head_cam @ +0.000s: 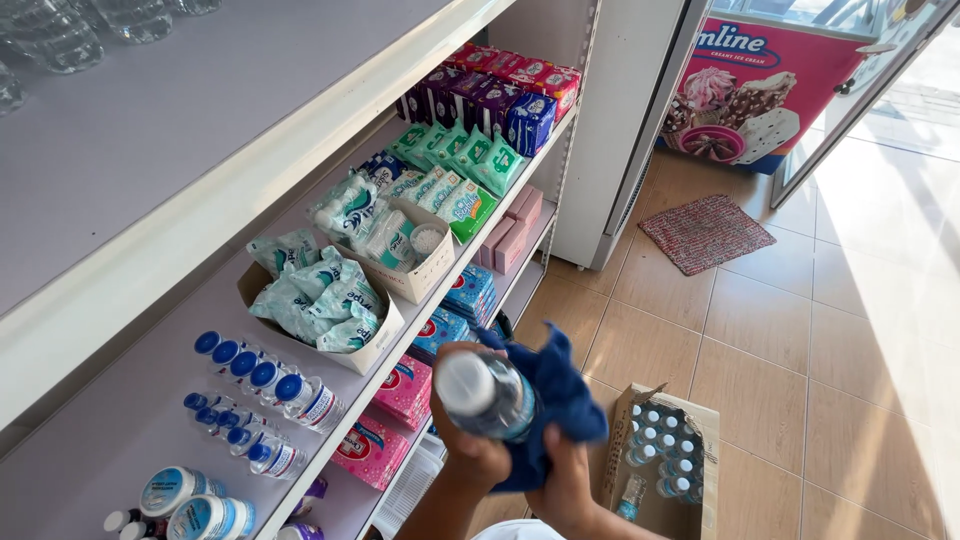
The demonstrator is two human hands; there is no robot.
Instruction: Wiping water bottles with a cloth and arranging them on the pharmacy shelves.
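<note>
both hands raised together, left grip closed, right grip clutching.

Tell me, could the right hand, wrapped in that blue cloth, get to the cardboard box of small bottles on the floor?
Probably yes: the right hand sits just beside the open-topped cardboard box, nothing between, though the blue cloth fills it.

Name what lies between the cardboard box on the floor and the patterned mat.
Only bare tiled floor lies between the box and the mat, shown in the head view.
</note>
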